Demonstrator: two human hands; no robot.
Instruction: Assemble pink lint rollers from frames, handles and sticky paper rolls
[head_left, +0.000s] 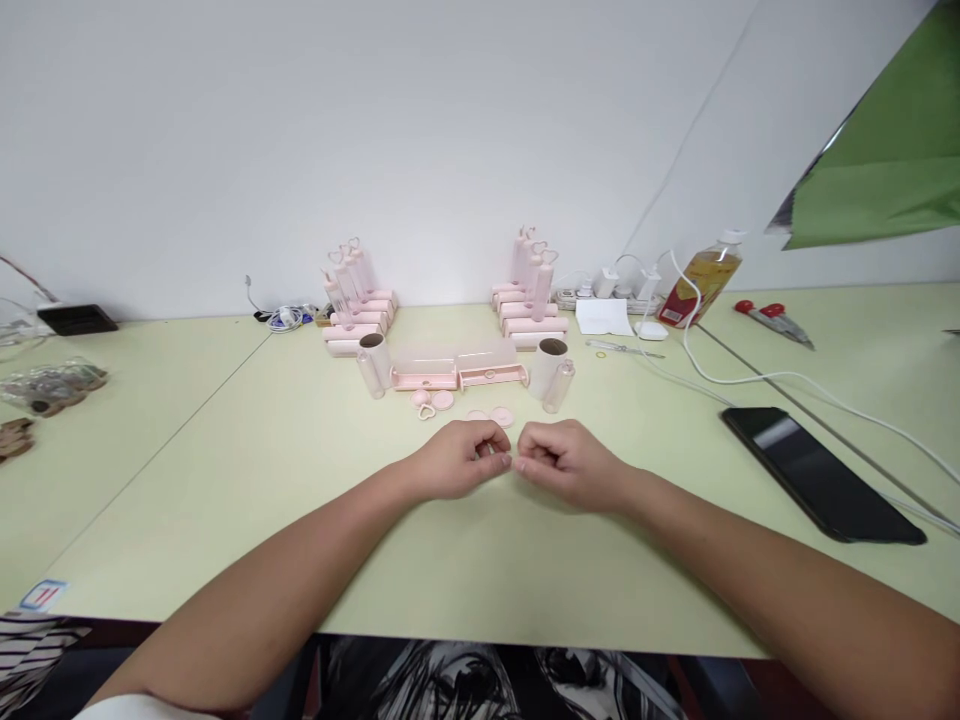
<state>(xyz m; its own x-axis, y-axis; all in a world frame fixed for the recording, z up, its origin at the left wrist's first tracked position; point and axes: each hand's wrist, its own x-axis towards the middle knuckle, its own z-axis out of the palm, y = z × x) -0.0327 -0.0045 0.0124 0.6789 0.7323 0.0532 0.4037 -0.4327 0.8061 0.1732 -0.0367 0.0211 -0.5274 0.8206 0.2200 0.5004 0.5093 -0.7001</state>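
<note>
My left hand [465,460] and my right hand [568,466] rest over the table with fingers curled closed, fingertips nearly meeting. Nothing shows in either one. Just beyond them lie pink discs [443,400], a heart-shaped pink ring [427,412] and a small round pink piece [420,397]. Behind these are two open pink cases, a left case [424,382] and a right case [493,376], with clear covers raised. A white roll with a cardboard core [381,365] and a clear tube [370,376] stand at left; another roll [543,375] and clear tube [558,388] stand at right.
Rows of pink roller cases with upright clear tubes stand by the wall at left [354,332] and right [534,325]. To the right are a phone [821,475], white cable [795,376], drink bottle [701,280], tweezers [622,349] and red-handled cutters [772,320]. Bagged items [52,386] lie far left.
</note>
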